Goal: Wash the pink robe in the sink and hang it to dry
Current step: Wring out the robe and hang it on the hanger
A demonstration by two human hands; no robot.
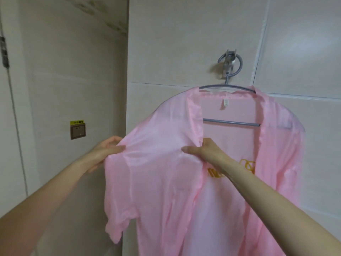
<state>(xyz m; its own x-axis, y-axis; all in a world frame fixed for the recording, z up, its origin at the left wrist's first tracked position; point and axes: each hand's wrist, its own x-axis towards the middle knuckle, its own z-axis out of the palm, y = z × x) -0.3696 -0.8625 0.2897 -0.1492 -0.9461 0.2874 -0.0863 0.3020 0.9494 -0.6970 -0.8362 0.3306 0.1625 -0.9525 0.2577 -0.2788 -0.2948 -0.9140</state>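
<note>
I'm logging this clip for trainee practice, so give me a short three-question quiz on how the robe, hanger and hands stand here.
1. True or false: the pink robe hangs on a grey hanger caught on a metal wall hook.
2. Of the left hand and the right hand, which grips the robe's fabric? A) left only B) right only C) both
3. Fill in: the lettering on the robe is ___ in colour.
Key: 1 true; 2 C; 3 yellow.
</note>
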